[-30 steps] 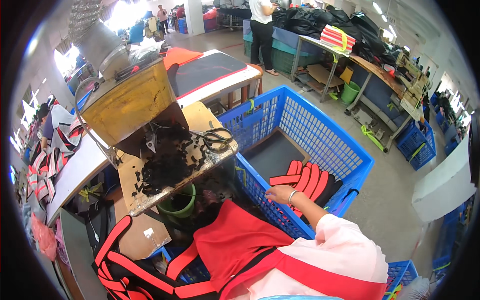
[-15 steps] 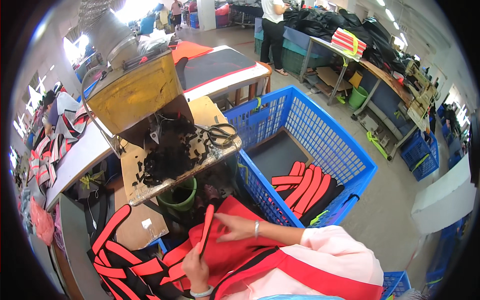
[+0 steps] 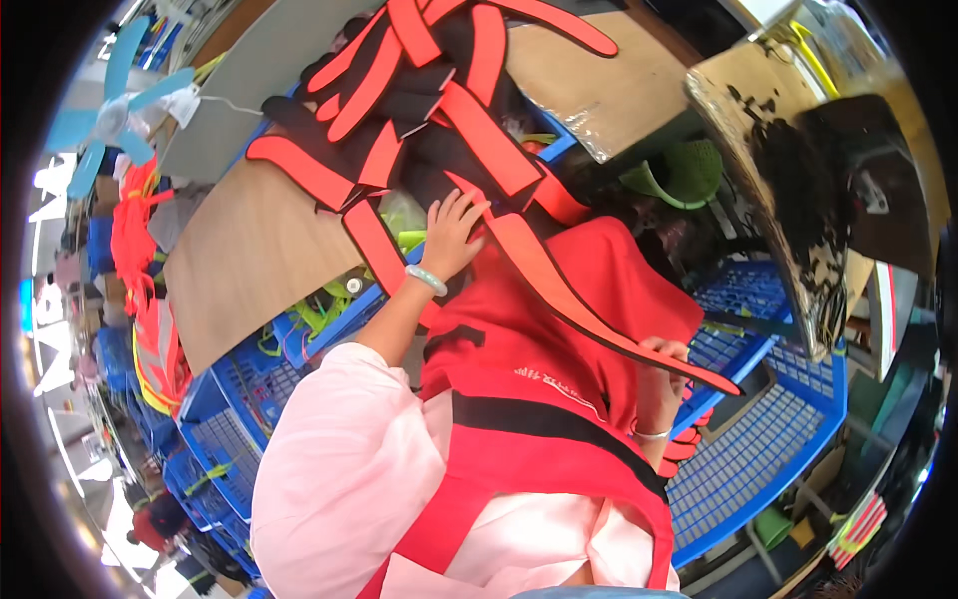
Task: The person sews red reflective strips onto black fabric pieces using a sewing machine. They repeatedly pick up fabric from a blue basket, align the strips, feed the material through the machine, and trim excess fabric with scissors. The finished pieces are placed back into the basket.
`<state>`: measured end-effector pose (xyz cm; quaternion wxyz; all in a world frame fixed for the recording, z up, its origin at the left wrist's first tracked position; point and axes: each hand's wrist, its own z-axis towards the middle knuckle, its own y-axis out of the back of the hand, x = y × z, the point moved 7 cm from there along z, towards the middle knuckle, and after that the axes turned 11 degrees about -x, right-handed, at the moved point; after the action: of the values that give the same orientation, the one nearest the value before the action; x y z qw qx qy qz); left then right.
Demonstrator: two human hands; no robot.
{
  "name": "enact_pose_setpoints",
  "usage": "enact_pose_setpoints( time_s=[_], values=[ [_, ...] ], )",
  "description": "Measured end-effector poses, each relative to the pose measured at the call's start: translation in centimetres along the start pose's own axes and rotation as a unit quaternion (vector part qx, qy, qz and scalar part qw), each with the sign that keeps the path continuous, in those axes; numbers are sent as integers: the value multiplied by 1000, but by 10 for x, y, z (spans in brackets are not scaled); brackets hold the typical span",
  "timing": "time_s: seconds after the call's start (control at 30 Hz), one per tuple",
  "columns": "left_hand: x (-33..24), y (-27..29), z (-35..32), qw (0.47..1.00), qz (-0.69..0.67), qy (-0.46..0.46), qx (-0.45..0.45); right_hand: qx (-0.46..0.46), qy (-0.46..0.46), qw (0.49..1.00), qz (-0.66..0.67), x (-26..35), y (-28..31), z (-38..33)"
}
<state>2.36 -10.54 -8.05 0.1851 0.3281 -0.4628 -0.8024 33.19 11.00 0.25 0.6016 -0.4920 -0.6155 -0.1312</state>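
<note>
My left hand (image 3: pixel 454 235), with a pale bracelet on the wrist, lies with its fingers spread on a pile of red and black strap pieces (image 3: pixel 419 90), at the upper end of a long red strap (image 3: pixel 559 290). The strap runs down to the right across a red garment (image 3: pixel 599 299) on my lap. My right hand (image 3: pixel 664 369) grips the strap near its lower end, just above a blue plastic basket (image 3: pixel 758 439). More red pieces show under that hand inside the basket.
A brown board (image 3: pixel 249 260) lies left of the pile, with blue crates (image 3: pixel 230 429) below it. A green bowl (image 3: pixel 684 170) and a cardboard tray of small black parts (image 3: pixel 798 200) are at the upper right. A blue fan (image 3: pixel 110 110) and orange vests (image 3: pixel 150 349) are on the left.
The view has swung round to the left. My hands have lifted the long red strap from the garment, the left hand reaching out to the pile of straps.
</note>
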Motion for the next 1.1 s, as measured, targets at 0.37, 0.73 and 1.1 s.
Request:
enact_pose_setpoints(
  time_s=[0.37,0.73,1.1],
  values=[
    [-7,44,83,976,-116,-160,91,10,-75,987,141,-23,27,9],
    [-104,200,157,976,-170,-55,121,69,-74,926,364,9,-1,23],
    [-235,118,82,916,-334,-213,64,319,-171,880,-307,84,-1,-88]
  ],
)
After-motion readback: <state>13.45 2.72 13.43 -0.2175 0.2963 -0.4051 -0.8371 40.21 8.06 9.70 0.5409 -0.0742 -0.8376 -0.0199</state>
